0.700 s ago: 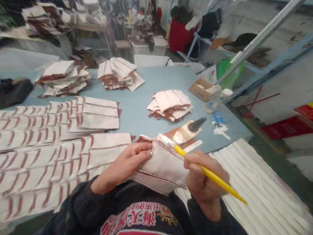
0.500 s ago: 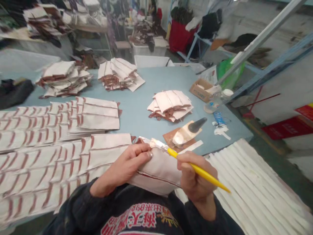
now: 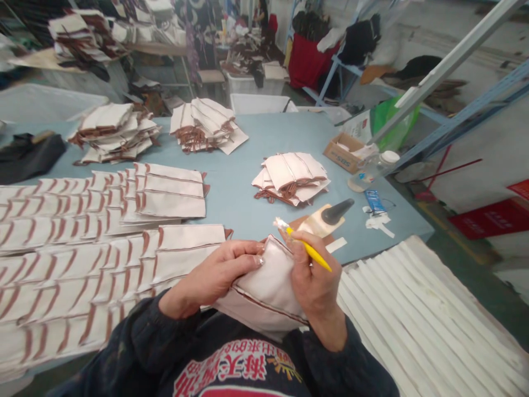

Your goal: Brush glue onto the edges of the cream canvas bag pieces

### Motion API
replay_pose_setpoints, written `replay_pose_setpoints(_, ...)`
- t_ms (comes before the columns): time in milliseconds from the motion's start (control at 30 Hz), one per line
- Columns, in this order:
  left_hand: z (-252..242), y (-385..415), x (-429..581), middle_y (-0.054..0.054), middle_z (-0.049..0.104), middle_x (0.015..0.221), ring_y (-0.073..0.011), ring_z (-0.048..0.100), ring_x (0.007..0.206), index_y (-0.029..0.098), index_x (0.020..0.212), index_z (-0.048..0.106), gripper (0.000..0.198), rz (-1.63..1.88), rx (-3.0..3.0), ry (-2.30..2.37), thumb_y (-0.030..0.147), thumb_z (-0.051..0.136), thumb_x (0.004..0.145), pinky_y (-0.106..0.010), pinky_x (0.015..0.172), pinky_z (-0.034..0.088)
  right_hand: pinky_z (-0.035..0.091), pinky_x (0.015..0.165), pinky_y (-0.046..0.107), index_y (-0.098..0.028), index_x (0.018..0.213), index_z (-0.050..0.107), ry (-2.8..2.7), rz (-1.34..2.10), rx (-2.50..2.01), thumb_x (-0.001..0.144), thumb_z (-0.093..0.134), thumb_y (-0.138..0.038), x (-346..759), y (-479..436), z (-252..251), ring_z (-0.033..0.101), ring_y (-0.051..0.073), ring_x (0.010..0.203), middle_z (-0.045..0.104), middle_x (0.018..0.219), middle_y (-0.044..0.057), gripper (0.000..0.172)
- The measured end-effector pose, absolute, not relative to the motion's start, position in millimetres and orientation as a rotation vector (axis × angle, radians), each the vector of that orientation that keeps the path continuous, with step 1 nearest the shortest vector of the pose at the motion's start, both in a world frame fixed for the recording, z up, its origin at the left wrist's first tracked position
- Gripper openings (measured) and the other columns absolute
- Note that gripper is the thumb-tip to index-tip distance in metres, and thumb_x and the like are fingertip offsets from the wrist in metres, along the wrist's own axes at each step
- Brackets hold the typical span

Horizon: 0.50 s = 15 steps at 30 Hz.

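Observation:
A cream sewn panel with red-brown edges point(image 3: 268, 289) lies in front of my body, tilted up at its far corner. My left hand point(image 3: 217, 273) pinches its upper left edge between thumb and fingers. In my right hand point(image 3: 316, 284) is a brush with a yellow handle point(image 3: 317, 255), its bristles smeared white and pointing up and left, above and apart from the panel. The same hand rests against the panel's right edge. Beyond the brush, a cream block-like object with a dark tapered end point(image 3: 336, 212) lies on a brown piece.
Overlapping rows of similar panels point(image 3: 177, 240) cover the left of the blue table point(image 3: 231, 187). Farther back are stacked panels point(image 3: 295, 171), with a small cardboard box point(image 3: 343, 151) and a clear jar point(image 3: 386, 162) at right. White ribbed material point(image 3: 417, 309) lies at my right.
The brush has lifted off the panel's far edge. My right hand has moved left and up to the panel's right edge, which now bends upward. My left hand keeps its pinch.

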<state>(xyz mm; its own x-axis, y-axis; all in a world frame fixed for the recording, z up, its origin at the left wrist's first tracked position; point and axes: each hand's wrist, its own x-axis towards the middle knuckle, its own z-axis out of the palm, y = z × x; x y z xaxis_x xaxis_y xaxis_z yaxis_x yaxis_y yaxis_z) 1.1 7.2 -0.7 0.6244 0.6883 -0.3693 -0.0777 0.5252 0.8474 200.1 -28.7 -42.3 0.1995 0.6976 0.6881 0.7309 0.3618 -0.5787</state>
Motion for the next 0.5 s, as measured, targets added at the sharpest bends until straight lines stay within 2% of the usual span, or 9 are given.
replay_pose_setpoints(67,-4.6,12.5,-4.2,-0.005,0.078,0.089,-0.0151,0.062,0.076,0.016,0.109,0.089,0.051,0.486,0.950,0.736,0.062,0.086,0.088,-0.023,0.069,0.046,0.065,0.080,0.032,-0.022,0.106,0.075,-1.460,-0.031,-1.376,0.115,0.052,-0.042,205.2,-26.5,-43.5,0.080,0.021,0.088,0.082,0.095,0.007,0.032)
replay_pose_setpoints(167,-9.8,17.4,-15.8,-0.008,0.079,0.091,-0.0184,0.065,0.079,0.015,0.116,0.088,0.065,0.447,1.144,0.694,0.073,0.063,0.102,-0.026,0.070,0.048,0.061,0.077,0.032,-0.021,0.105,0.075,-1.354,-0.023,-1.458,0.114,0.052,-0.048,220.1,-22.5,-41.0,0.077,0.021,0.082,0.080,0.090,0.006,0.037)
replay_pose_setpoints(233,-13.3,16.3,-21.6,-0.007,0.080,0.094,-0.0192,0.066,0.082,0.015,0.116,0.086,0.059,0.413,1.284,0.690,0.068,0.063,0.104,-0.027,0.073,0.050,0.060,0.077,0.034,-0.021,0.106,0.075,-1.315,-0.019,-1.504,0.114,0.051,-0.052,229.4,-19.2,-39.4,0.074,0.021,0.079,0.078,0.088,0.006,0.040)
replay_pose_setpoints(333,-18.1,9.2,-22.5,-0.005,0.080,0.096,-0.0183,0.065,0.082,0.015,0.111,0.083,0.037,0.426,1.435,0.743,0.049,0.073,0.101,-0.027,0.077,0.050,0.058,0.078,0.036,-0.020,0.106,0.075,-1.317,-0.009,-1.548,0.114,0.048,-0.058,235.3,-12.4,-41.7,0.073,0.022,0.077,0.077,0.086,0.007,0.048)
replay_pose_setpoints(400,-19.0,3.7,-19.6,-0.005,0.079,0.094,-0.0171,0.063,0.080,0.015,0.107,0.081,0.029,0.463,1.526,0.765,0.040,0.066,0.105,-0.026,0.073,0.048,0.057,0.075,0.035,-0.019,0.105,0.075,-1.321,-0.011,-1.576,0.114,0.046,-0.061,234.5,-6.6,-46.2,0.072,0.022,0.075,0.076,0.083,0.006,0.051)
replay_pose_setpoints(500,-14.5,-1.0,-15.8,-0.003,0.075,0.090,-0.0156,0.060,0.077,0.015,0.104,0.078,0.030,0.522,1.663,0.751,0.033,0.054,0.109,-0.025,0.070,0.046,0.056,0.071,0.034,-0.019,0.104,0.075,-1.313,-0.036,-1.573,0.113,0.047,-0.062,232.4,-1.1,-51.2,0.072,0.021,0.071,0.074,0.077,0.005,0.052)
